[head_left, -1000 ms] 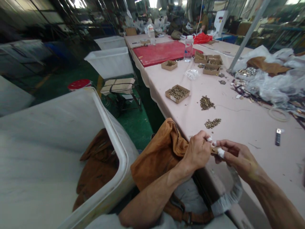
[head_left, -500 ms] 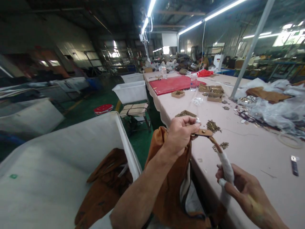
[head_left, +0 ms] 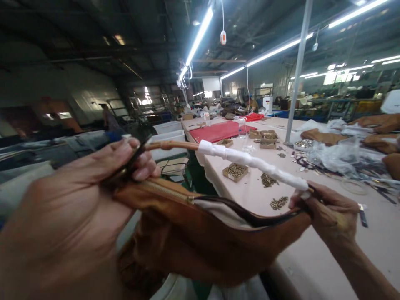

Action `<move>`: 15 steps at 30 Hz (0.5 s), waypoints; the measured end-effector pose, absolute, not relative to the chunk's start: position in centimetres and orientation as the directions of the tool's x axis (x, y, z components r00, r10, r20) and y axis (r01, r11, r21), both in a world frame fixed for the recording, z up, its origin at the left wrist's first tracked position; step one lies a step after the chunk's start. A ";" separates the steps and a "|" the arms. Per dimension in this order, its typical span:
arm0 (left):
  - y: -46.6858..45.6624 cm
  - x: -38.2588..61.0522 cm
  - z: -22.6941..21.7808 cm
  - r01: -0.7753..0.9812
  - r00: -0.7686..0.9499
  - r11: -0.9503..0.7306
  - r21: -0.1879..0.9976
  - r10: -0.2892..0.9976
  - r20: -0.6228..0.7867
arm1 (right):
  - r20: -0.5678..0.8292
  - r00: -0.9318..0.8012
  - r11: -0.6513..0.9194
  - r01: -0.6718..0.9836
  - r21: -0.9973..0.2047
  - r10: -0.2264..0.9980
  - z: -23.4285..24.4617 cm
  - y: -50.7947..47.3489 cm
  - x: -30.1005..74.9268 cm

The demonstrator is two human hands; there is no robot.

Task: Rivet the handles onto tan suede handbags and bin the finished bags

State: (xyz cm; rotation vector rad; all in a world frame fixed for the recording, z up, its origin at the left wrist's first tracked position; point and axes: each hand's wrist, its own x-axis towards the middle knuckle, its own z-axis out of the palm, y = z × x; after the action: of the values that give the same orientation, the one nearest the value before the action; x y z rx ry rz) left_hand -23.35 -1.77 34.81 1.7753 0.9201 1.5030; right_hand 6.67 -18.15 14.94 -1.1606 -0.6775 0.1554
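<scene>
The left hand [head_left: 78, 200], close to the camera, has its fingers closed on the left end of a brown bag [head_left: 212, 241], where the handle [head_left: 250, 160] joins. The bag is held stretched in the air over the near left edge of the counter [head_left: 250, 191], zip on top. The handle, mostly wrapped in white, spans above it. The right hand [head_left: 331, 212] is clamped on the bag's right end. Behind, on the counter, stand a box [head_left: 235, 171] of metal studs and loose studs [head_left: 279, 202].

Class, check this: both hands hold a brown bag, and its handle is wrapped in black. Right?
No. In the head view the left hand and right hand hold the brown bag, but its handle is wrapped in white, not black.
</scene>
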 end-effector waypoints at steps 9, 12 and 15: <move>-2.9 -22.6 26.1 0.522 0.443 -0.711 0.471 0.698 0.563 | 0.247 0.234 0.148 0.373 -0.916 0.940 13.6 -15.9 6.3; -4.2 -18.3 21.5 0.324 0.769 -0.809 0.490 0.527 0.362 | 0.194 0.129 0.118 0.446 -0.887 0.973 13.1 -14.9 5.3; -3.7 -15.4 18.2 0.280 0.827 -0.825 0.491 0.467 0.313 | 0.132 0.105 0.065 0.484 -0.873 0.986 13.3 -14.6 5.5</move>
State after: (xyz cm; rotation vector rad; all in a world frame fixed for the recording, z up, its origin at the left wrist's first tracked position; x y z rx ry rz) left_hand -15.45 -3.71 18.19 2.5771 0.5559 0.5955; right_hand 5.47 -14.65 13.31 -1.5410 -1.4998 0.7518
